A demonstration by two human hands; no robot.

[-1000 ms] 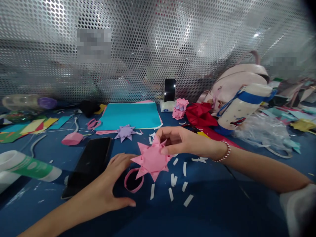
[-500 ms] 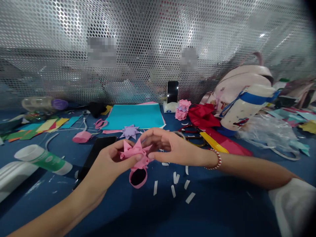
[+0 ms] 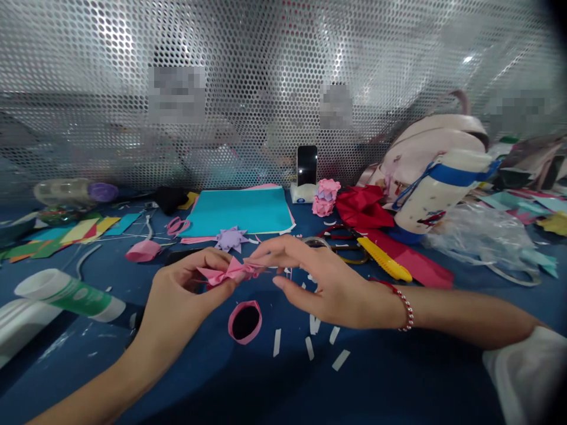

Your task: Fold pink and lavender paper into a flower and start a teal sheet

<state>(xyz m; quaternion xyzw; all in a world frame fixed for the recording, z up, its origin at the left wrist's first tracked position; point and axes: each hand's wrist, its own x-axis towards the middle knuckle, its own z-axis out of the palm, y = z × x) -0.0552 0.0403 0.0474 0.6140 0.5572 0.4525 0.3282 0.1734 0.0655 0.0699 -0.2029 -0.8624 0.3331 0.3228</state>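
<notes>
A pink folded paper piece with pointed tips is pinched between the thumb and fingers of my left hand. My right hand is at its right side; the fingertips reach the piece's edge, while the thumb stands apart below. Under the hands, a pink paper ring with a dark inside rests on the blue table. Just behind the hands lies a lilac spiky paper star. Narrow white strips are scattered right of the ring.
Blue paper sheets lie behind. A yellow cutter, red paper and a white bottle are at the right. A glue tube lies left. A phone stands before the perforated metal wall.
The pink piece has tilted flatter and moved slightly left with my left hand. My right hand's thumb has come off it and the hand has lowered. The ring is now fully uncovered.
</notes>
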